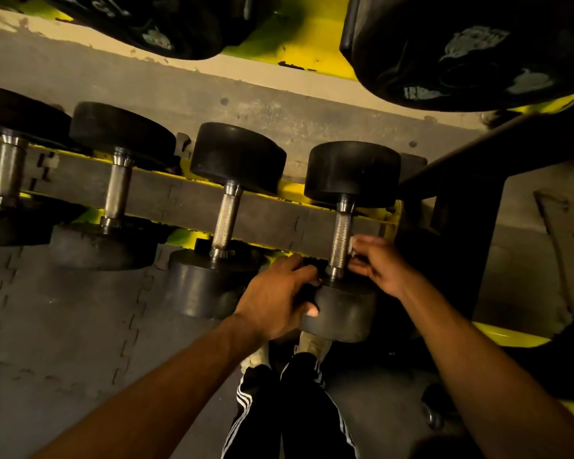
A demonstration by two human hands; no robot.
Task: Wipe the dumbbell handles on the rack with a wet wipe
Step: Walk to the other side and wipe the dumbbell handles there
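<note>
1. One view only: a head-worn wide-angle camera.
2. It faces forward and steeply down, past the rack (pixel 299 38) onto the floor mat (pixel 63 309). The person's own legs (pixel 299 409) sit at bottom centre.
3. Close range: both forearms enter from the bottom edge. The left hand (pixel 275 293) and right hand (pixel 381 266) land mid-frame at the rightmost dumbbell (pixel 352 173).
4. Upper-tier weights (pixel 461 51) crowd the top edge, nearest the lens and dark.
5. The lower row runs tilted, dropping toward the right, and straight lines bow near the edges.
</note>
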